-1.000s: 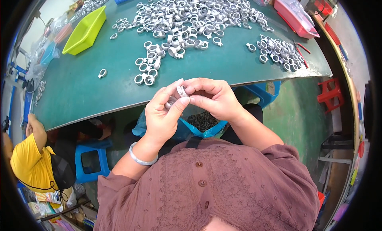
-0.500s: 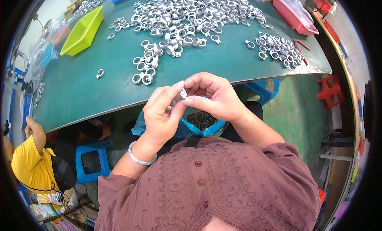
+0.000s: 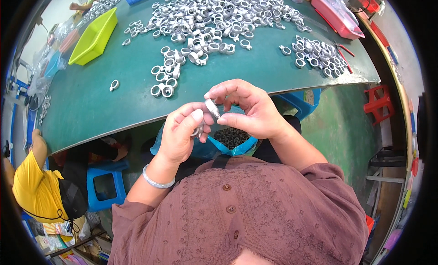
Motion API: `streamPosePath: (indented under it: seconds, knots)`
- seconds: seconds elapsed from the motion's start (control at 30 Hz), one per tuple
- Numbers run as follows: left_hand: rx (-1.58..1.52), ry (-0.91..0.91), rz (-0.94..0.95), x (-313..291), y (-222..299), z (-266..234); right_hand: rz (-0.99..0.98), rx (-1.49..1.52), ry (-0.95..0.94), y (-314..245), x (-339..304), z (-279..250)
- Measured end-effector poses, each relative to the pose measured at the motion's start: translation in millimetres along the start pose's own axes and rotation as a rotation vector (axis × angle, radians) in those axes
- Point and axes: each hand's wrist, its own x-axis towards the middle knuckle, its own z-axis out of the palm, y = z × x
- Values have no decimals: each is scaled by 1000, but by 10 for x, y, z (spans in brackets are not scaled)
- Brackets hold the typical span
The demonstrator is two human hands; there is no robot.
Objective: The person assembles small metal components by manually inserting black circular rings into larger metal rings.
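My right hand pinches a silver metal ring clamp between thumb and fingertips, just in front of the table edge. The ring is tilted, with its small lug pointing down toward the thumb. Close beside it, my left hand is curled round another metal ring clamp, partly hidden by the fingers. Below both hands, in my lap, an opened blue plastic bag holds many small dark pieces. A large heap of ring clamps covers the far middle of the green table.
A smaller heap of clamps lies at the right beside red-handled pliers. A lone clamp sits at left. A lime tray and a pink tray flank the table. A person in yellow sits at left, near a blue stool.
The ring between my hands has turned and shows more of its outer band. My left thumb and fingers have drawn back from it, and a second ring shows more in the left hand.
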Motion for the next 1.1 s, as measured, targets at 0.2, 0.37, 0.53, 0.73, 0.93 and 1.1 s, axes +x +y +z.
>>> streamPosePath:
  seconds: [0.2, 0.37, 0.53, 0.73, 0.93, 1.1]
  knots:
    - [-125, -69, -91, 4, -20, -8, -21, 120, -45, 35, -23, 27]
    - [-227, -42, -43, -9, -66, -27, 153, 21, 29, -16, -78, -12]
    - [-305, -96, -53, -17, -86, -3, 222, 115, 33, -72, -79, 53]
    - [-310, -103, -61, -21, -97, -12, 169, 65, 88, -75, -87, 48]
    - [-302, -99, -69, -32, -86, -20, 168, 59, 99, -84, -87, 53]
    - [-340, -94, -100, -39, -45, 9, 73, 0, 145, -9, -89, 55]
